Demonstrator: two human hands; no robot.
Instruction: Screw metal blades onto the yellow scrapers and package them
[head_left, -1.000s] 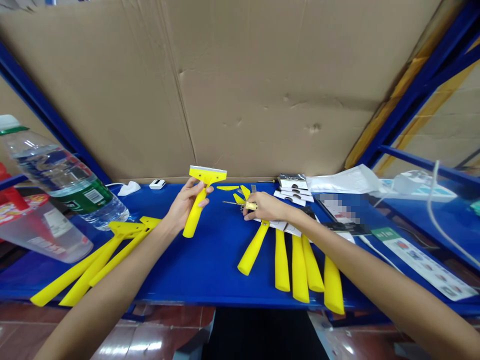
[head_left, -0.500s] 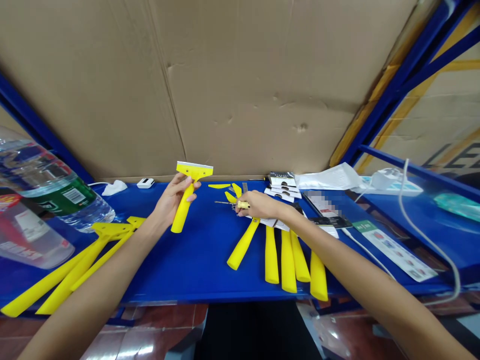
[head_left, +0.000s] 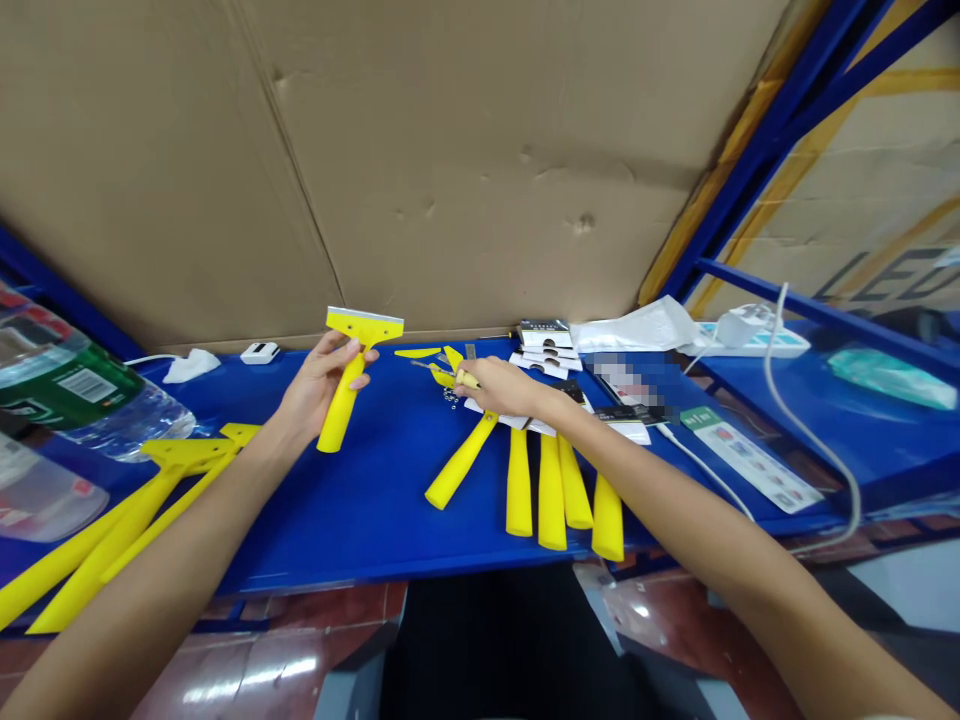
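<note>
A yellow scraper stands nearly upright in my left hand, its wide head and pale blade edge on top. My left fingers wrap its handle just under the head. Over to the right, my right hand is closed on a screwdriver with a cream handle, its thin shaft pointing left. Just beyond that hand lie loose yellow plates and small metal nuts or screws. Several yellow scraper handles lie side by side below my right hand and forearm. More yellow scrapers rest beside my left forearm.
Small black-and-white packets are stacked at the back of the blue table. A white power strip and a cable lie right. A large water bottle leans at left. A cardboard sheet stands behind.
The whole view has shifted, so the table's contents appear farther left and slightly higher. Both hands keep their holds on the scraper and the screwdriver.
</note>
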